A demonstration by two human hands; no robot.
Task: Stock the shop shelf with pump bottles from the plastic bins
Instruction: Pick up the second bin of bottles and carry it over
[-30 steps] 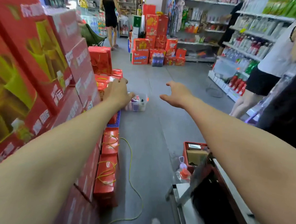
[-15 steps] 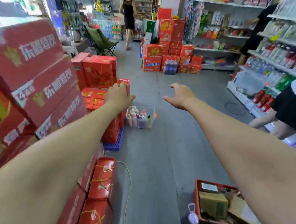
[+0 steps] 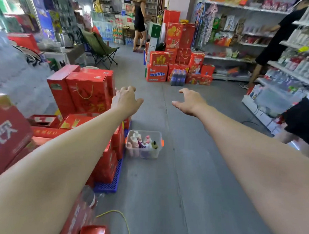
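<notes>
Head view — left hand point(image 3: 126, 100), right hand point(image 3: 191, 102) empty, plastic bin point(image 3: 144, 153) on floor point(image 3: 191, 188)

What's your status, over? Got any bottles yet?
Left hand and right hand both open, empty, stretched forward. Clear bin of pump bottles on the floor ahead, not yet reached. Red boxes stacked close on its left.

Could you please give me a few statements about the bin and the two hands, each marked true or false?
1. The clear plastic bin stands on the floor. True.
2. The bin is empty. False: pump bottles stand in it.
3. The left hand grips a bottle. False: it holds nothing.
4. The right hand holds nothing. True.
5. A green folding chair stands beyond the red cartons. True.
</notes>
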